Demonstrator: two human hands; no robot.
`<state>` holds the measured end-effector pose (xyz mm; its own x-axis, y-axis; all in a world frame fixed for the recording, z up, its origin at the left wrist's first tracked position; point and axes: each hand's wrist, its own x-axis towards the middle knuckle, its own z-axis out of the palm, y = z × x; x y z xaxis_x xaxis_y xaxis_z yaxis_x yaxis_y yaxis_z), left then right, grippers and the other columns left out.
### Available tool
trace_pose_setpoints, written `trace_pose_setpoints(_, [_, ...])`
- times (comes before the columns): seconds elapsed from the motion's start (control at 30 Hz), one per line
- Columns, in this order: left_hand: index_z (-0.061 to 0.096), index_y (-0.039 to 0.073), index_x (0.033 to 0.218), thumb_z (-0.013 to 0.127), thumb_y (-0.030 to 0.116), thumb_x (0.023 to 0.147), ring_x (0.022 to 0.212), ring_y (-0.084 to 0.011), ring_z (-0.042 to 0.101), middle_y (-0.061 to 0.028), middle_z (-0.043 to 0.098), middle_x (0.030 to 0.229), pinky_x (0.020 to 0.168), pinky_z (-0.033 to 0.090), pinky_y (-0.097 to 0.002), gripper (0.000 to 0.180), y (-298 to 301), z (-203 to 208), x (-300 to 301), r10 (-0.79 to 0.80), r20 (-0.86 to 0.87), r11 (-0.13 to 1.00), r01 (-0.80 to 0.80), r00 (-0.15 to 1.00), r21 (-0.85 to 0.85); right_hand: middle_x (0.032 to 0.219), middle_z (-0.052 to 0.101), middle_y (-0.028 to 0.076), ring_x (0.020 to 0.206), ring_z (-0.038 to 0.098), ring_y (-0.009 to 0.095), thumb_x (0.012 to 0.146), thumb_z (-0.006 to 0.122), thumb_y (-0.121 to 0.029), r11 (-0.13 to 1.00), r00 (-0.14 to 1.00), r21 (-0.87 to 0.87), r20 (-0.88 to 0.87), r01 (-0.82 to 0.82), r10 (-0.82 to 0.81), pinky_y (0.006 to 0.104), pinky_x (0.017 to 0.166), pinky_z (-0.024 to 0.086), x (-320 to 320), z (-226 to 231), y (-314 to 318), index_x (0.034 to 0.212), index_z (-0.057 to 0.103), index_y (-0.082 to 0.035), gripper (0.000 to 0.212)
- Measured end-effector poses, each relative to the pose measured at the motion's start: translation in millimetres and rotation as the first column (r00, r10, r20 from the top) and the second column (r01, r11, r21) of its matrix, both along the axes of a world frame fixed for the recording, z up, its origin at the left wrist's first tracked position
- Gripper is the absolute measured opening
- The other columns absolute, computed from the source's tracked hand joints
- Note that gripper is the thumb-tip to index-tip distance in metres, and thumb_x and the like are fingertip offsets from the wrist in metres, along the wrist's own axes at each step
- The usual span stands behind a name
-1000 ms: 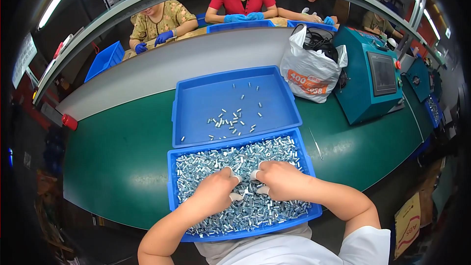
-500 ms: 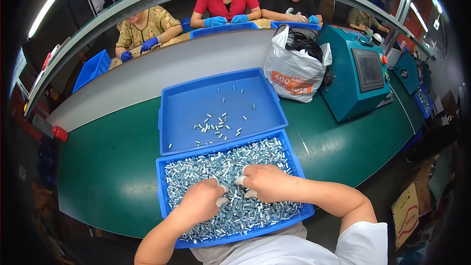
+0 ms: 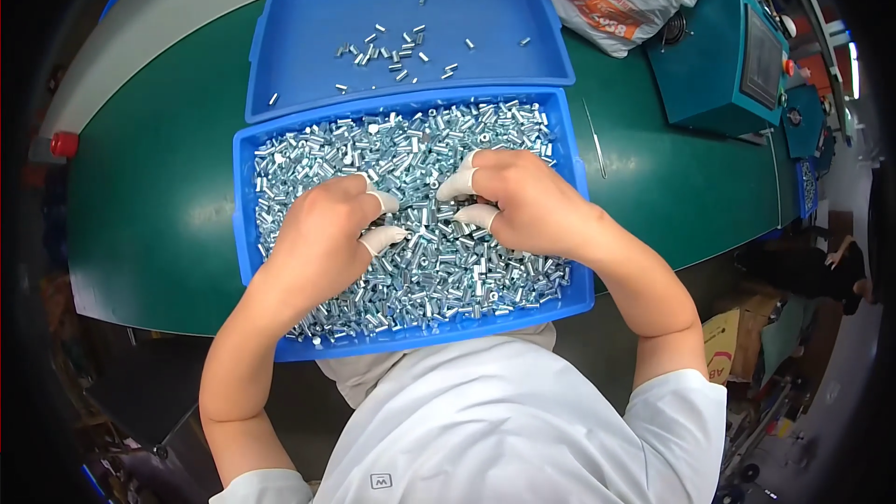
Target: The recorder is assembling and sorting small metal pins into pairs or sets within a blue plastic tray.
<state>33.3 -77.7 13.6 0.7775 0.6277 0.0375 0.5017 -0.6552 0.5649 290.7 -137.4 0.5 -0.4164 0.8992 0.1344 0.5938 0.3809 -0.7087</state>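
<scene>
Inside nearer blue tray (image 3: 245,189), metal cylinders (image 3: 439,285) heaped; left hand (image 3: 329,227), right hand (image 3: 527,201) among them, fingers curled, thumbs parted; cannot tell if any gripped. Forearms angled inward.

Both hands (image 3: 322,229) (image 3: 537,201) face each other, fingers (image 3: 380,201) curled, elbows (image 3: 233,401) bent outward.
</scene>
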Motion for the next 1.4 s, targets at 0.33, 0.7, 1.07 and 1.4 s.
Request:
trace_pose_setpoints(0.33, [0.073, 0.004, 0.098, 0.082, 0.008, 0.078, 0.074, -0.0325, 0.063, -0.0121, 0.062, 0.079, 0.066, 0.051, -0.0429, 0.023, -6, 1, -10, -0.008, 0.088, 0.999, 0.013, 0.996, -0.047, 0.09, 0.069, 0.01, 0.085, 0.067, 0.031, 0.075, 0.081, -0.001, 1.0, 0.997, 0.026, 0.075, -0.002, 0.0, 0.0406, 0.074, 0.055, -2, 4, -3, 0.1, 0.074, -0.005, 0.026])
trace_pose_setpoints(0.7, [0.073, 0.005, 0.102, 0.079, 0.002, 0.08, 0.069, -0.0324, 0.064, -0.012, 0.061, 0.074, 0.061, 0.05, -0.0421, 0.023, -14, 9, -16, 0.14, 0.183, 0.979, -0.108, 0.973, -0.172, 0.095, 0.067, 0.009, 0.091, 0.066, 0.031, 0.074, 0.084, -0.006, 0.994, 0.992, 0.103, 0.126, -0.042, 0.029, 0.0413, 0.077, 0.054, 5, 8, 2, 0.102, 0.073, -0.006, 0.03])
trace_pose_setpoints(1.07, [0.072, 0.0, 0.094, 0.076, -0.001, 0.078, 0.076, -0.0357, 0.066, -0.0137, 0.063, 0.082, 0.067, 0.053, -0.0445, 0.017, -23, 9, -5, 0.035, 0.081, 0.997, -0.029, 0.996, -0.07, 0.091, 0.067, 0.008, 0.085, 0.065, 0.03, 0.072, 0.085, -0.009, 0.987, 0.989, 0.16, 0.145, -0.013, -0.011, 0.0412, 0.075, 0.054, -11, 4, -6, 0.096, 0.075, -0.005, 0.027])
trace_pose_setpoints(1.4, [0.072, 0.001, 0.093, 0.077, 0.004, 0.08, 0.076, -0.0354, 0.066, -0.0132, 0.062, 0.08, 0.068, 0.054, -0.0461, 0.014, -27, 0, 8, 0.04, 0.041, 0.997, -0.038, 0.998, -0.068, 0.089, 0.067, 0.007, 0.081, 0.064, 0.028, 0.071, 0.085, -0.007, 0.983, 0.996, 0.178, 0.064, 0.043, -0.055, 0.0396, 0.07, 0.053, -11, -10, -12, 0.092, 0.075, -0.007, 0.023])
